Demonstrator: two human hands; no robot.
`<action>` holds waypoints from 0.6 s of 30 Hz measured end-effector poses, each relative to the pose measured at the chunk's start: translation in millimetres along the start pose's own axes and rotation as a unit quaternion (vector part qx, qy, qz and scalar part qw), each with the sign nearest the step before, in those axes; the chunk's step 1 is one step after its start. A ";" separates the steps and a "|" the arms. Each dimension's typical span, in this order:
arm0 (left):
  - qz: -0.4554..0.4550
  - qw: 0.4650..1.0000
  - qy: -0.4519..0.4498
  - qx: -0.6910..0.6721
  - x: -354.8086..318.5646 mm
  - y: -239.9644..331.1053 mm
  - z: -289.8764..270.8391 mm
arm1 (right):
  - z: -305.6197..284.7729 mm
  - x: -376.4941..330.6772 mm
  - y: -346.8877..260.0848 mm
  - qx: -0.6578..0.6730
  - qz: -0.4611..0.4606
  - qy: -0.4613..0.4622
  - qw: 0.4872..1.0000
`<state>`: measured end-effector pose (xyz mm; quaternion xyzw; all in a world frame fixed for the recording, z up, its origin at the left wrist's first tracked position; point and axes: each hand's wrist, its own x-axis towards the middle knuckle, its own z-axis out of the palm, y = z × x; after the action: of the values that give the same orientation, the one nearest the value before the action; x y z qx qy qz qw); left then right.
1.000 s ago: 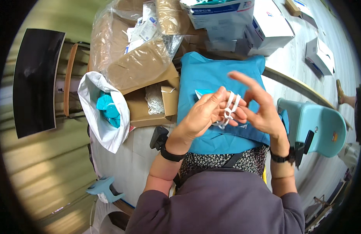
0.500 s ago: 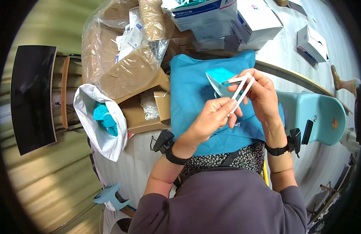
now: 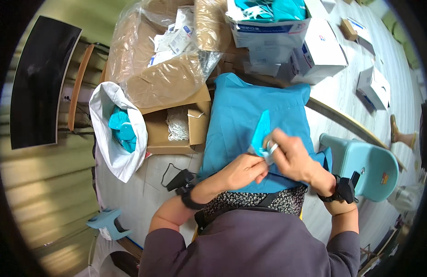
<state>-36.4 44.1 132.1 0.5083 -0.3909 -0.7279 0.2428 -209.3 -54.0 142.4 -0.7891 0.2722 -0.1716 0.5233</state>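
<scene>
While both hands pinched the mask, left hand [image 3: 243, 170] and right hand [image 3: 292, 154] seemingly wound white straps [image 3: 270, 148] over the blue cloth [image 3: 250, 111]; tucking probably followed, toward twelve o'clock.

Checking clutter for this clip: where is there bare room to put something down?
Bare tabletop lies between the white bag, the small open carton and the left hand. The blue cloth above both hands is also free. The far side is crowded with white boxes and plastic-wrapped bundles.

A packing workroom: cartons [image 3: 268, 32], bagged supplies [image 3: 162, 69], worktable [image 3: 130, 194].
</scene>
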 end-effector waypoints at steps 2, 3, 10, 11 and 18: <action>0.026 0.999 0.025 0.038 -18.6 -7.4 -8.9 | 7.3 5.5 -13.3 0.001 -0.038 -0.076 0.996; 0.024 0.998 0.036 0.036 -29.2 -5.7 -10.9 | 11.8 9.4 -19.6 0.011 -0.058 -0.093 0.994; 0.014 0.987 0.162 0.018 -88.9 -19.0 -26.6 | 50.2 55.2 -54.3 -0.073 -0.186 -0.190 0.961; -0.010 0.986 0.164 -0.008 -97.1 -19.1 -30.5 | 57.8 61.9 -54.3 -0.129 -0.227 -0.214 0.941; 0.115 0.976 0.182 0.015 -133.0 -26.9 -36.6 | 63.3 106.4 -97.7 -0.124 -0.206 -0.393 0.888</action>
<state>47.4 147.7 176.9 0.5874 -0.4065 -0.5846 0.3846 -65.3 -42.8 205.8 -0.8886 -0.1054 0.0836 0.4385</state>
